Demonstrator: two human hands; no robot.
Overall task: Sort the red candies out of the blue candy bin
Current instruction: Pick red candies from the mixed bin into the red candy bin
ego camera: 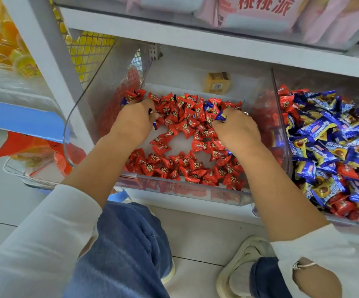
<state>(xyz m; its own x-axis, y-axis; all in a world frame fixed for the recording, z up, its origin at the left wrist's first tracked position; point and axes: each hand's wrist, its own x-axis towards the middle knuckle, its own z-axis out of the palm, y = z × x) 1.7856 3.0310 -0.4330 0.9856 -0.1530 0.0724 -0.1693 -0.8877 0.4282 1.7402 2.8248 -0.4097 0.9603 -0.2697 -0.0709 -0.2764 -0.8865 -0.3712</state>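
on a white shop shelf (195,40), clear bins (180,190) above pale floor tiles (206,239)

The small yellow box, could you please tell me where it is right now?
In the head view the small yellow box stands at the back of the clear bin of red candies, beyond both hands, slightly right of centre.
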